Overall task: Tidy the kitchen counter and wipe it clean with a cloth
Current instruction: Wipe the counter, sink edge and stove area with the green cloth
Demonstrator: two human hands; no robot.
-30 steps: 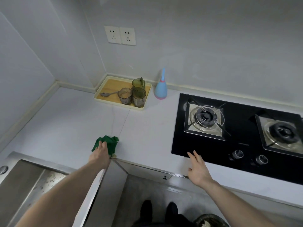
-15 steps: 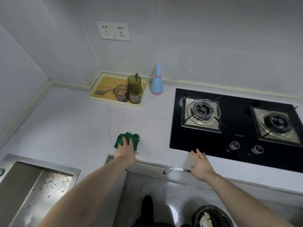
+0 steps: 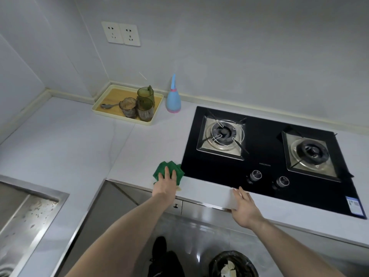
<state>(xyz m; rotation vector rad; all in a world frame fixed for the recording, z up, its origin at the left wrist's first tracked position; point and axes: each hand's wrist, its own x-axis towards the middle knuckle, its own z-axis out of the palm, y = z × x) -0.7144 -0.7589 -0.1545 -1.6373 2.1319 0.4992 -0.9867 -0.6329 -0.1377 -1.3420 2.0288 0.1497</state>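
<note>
Left hand [image 3: 165,183] presses green cloth [image 3: 168,170] flat on table [image 3: 79,140], fingers extended rather than curled for wiping pressure, hob [image 3: 265,156] edge just beyond the grip; right hand [image 3: 244,206], open, braces table rim.

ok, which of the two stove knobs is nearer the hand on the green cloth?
The left silver round knob on the black glass hob. It sits closer to the left hand pressing the green cloth than the right silver round knob.
</note>
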